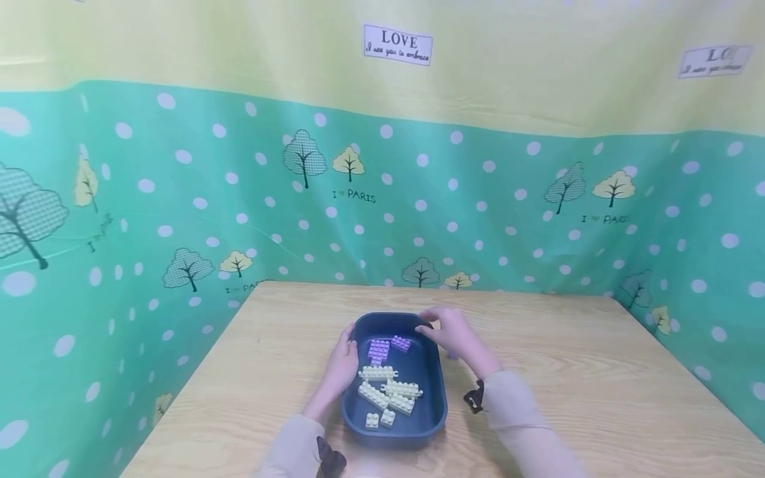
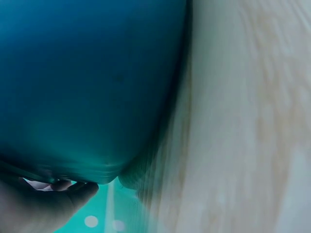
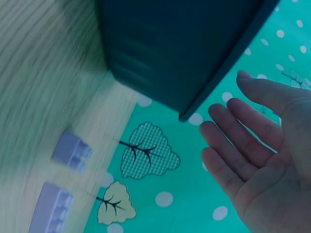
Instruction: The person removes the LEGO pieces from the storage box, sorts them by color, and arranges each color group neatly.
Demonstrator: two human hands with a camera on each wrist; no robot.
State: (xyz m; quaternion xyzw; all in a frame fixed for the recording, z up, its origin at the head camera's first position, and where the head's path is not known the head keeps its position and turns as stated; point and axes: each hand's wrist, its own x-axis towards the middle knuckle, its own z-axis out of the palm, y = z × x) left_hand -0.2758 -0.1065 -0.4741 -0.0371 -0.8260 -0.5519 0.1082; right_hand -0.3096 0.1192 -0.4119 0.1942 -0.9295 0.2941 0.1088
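A dark blue rectangular bin point(image 1: 394, 435) stands on the wooden table with toy building bricks inside. Purple bricks point(image 1: 379, 350) lie toward its far end, and several pale cream bricks point(image 1: 402, 390) toward the near end. At the bin's left side my left hand point(image 1: 342, 364) grips the rim; the left wrist view shows its fingers point(image 2: 82, 194) against the bin wall. My right hand point(image 1: 451, 330) is over the far right corner. In the right wrist view that hand point(image 3: 262, 155) has loosely extended fingers, apart from the bin and holding nothing.
On the table point(image 1: 538, 345), right of the bin, lie a small purple brick point(image 3: 71, 150) and a longer purple brick point(image 3: 50, 208), mostly hidden by the right arm in the head view. A green and yellow patterned cloth point(image 1: 418, 186) hangs around the back and sides.
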